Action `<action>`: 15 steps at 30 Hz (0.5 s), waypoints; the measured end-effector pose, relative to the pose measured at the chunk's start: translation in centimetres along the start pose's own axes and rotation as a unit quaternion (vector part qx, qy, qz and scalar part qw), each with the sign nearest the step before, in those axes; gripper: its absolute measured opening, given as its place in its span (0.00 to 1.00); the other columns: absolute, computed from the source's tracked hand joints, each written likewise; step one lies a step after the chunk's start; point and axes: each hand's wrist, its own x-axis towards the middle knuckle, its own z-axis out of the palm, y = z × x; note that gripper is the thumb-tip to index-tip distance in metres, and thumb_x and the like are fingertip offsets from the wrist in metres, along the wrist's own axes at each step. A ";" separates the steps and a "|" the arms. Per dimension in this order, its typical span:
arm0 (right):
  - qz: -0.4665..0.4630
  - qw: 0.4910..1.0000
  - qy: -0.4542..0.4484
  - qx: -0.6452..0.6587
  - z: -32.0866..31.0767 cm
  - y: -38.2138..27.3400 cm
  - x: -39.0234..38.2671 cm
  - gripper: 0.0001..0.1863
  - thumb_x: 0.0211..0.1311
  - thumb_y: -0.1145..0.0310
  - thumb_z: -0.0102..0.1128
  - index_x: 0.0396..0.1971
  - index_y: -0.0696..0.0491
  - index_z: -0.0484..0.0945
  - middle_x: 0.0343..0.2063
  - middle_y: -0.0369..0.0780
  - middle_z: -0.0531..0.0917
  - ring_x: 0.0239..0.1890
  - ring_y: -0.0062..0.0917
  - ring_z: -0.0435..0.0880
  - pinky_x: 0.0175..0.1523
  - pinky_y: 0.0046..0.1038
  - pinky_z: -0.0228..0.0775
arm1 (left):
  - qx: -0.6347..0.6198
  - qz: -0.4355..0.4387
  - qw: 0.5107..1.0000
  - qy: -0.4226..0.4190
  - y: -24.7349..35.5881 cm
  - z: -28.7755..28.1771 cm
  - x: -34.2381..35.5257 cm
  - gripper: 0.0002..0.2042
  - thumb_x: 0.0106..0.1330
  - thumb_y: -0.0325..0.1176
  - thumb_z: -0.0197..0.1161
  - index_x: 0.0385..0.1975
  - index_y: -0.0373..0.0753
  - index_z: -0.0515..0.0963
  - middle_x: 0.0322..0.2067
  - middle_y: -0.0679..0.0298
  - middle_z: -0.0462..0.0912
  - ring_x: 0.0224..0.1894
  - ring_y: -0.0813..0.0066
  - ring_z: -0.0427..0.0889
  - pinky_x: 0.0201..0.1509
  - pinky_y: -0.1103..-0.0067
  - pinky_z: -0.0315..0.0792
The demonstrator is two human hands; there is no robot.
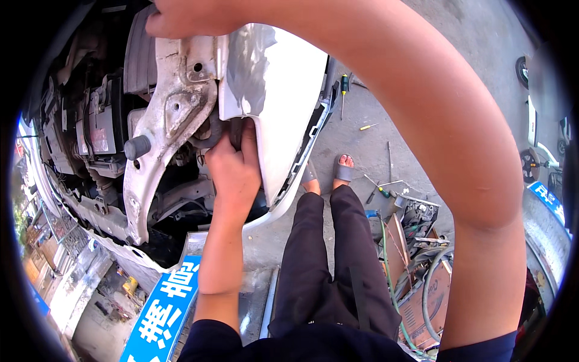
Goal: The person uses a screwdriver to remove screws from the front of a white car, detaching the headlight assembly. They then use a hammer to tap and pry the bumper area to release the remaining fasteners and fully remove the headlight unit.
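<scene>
My left hand (232, 169) reaches into a gap beside the car's white fender panel (286, 102), its fingers bent around a dark hose-like part (208, 130); what they grip is partly hidden. Overhead, my right arm arches across to the car, where my right hand (184, 15), cropped by the top edge, has curled fingers at the top of a white metal bracket (181, 78); its grip is unclear. A grey cylindrical stud (137, 146) projects from the bracket. The open engine bay (96, 120) shows dark housings and ducts at left.
Screwdrivers (344, 87) and other tools lie on the concrete floor (368, 108). Scrap parts, cardboard (422, 295) and hoses (386, 253) are piled right of my legs. A blue sign board (163, 314) lies at lower left. A two-wheeled vehicle (534, 139) stands at far right.
</scene>
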 end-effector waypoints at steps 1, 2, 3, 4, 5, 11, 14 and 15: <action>-0.001 1.000 -0.018 -0.002 -0.2 0.3 0.2 0.16 0.54 0.60 0.54 0.36 0.52 0.85 0.41 0.44 0.84 0.51 0.35 0.80 0.58 0.34 0.66 | -0.042 0.029 0.999 -0.017 0.3 -0.3 0.1 0.13 0.69 0.34 0.58 0.36 0.26 0.79 0.27 0.44 0.83 0.27 0.51 0.84 0.35 0.67 0.74; -0.002 0.999 -0.037 -0.003 -0.3 0.1 0.1 0.16 0.54 0.61 0.54 0.36 0.52 0.85 0.41 0.44 0.85 0.50 0.35 0.80 0.58 0.34 0.66 | -0.046 0.017 0.999 -0.023 0.3 -0.8 0.5 0.13 0.68 0.34 0.59 0.35 0.26 0.79 0.26 0.47 0.83 0.26 0.58 0.83 0.33 0.68 0.73; -0.016 0.998 -0.063 0.022 -0.5 0.4 0.5 0.16 0.54 0.61 0.54 0.35 0.52 0.86 0.40 0.44 0.85 0.50 0.35 0.80 0.58 0.34 0.66 | 0.004 -0.015 1.000 -0.015 0.2 -1.3 0.9 0.13 0.68 0.34 0.59 0.35 0.26 0.79 0.26 0.46 0.83 0.27 0.53 0.83 0.34 0.67 0.74; -0.019 0.998 -0.058 0.023 -0.4 0.2 0.4 0.16 0.54 0.60 0.54 0.35 0.52 0.86 0.40 0.44 0.85 0.50 0.35 0.81 0.58 0.34 0.66 | 0.006 0.020 1.000 -0.014 0.1 -1.5 1.2 0.13 0.69 0.34 0.59 0.36 0.26 0.79 0.26 0.46 0.83 0.27 0.50 0.83 0.34 0.66 0.74; -0.021 0.998 -0.054 0.024 -0.5 0.4 0.6 0.16 0.54 0.60 0.54 0.35 0.52 0.86 0.40 0.44 0.85 0.50 0.35 0.81 0.58 0.34 0.66 | 0.007 0.053 0.999 -0.001 -0.1 -1.7 1.4 0.13 0.69 0.35 0.59 0.36 0.27 0.79 0.26 0.45 0.83 0.28 0.47 0.83 0.33 0.66 0.74; 0.023 1.000 -0.004 -0.006 0.8 -0.3 0.0 0.17 0.55 0.57 0.55 0.37 0.52 0.85 0.42 0.44 0.84 0.52 0.34 0.80 0.59 0.34 0.65 | 0.033 -0.011 0.997 -0.068 -1.1 -1.1 -0.6 0.15 0.71 0.36 0.56 0.47 0.30 0.76 0.34 0.45 0.83 0.38 0.44 0.83 0.41 0.63 0.74; 0.011 1.000 0.019 -0.010 1.7 0.0 0.5 0.18 0.55 0.56 0.56 0.38 0.52 0.84 0.43 0.44 0.84 0.53 0.35 0.79 0.60 0.35 0.66 | 0.034 -0.090 0.988 -0.117 -2.0 -1.4 -1.4 0.17 0.73 0.43 0.54 0.43 0.33 0.77 0.33 0.44 0.83 0.39 0.40 0.81 0.44 0.57 0.72; 0.008 1.000 0.024 -0.011 1.8 0.2 0.6 0.18 0.55 0.56 0.56 0.38 0.52 0.84 0.43 0.44 0.83 0.53 0.35 0.79 0.60 0.36 0.66 | 0.048 -0.115 0.984 -0.127 -2.4 -1.7 -1.5 0.17 0.73 0.44 0.53 0.42 0.33 0.77 0.33 0.44 0.83 0.38 0.40 0.81 0.44 0.56 0.71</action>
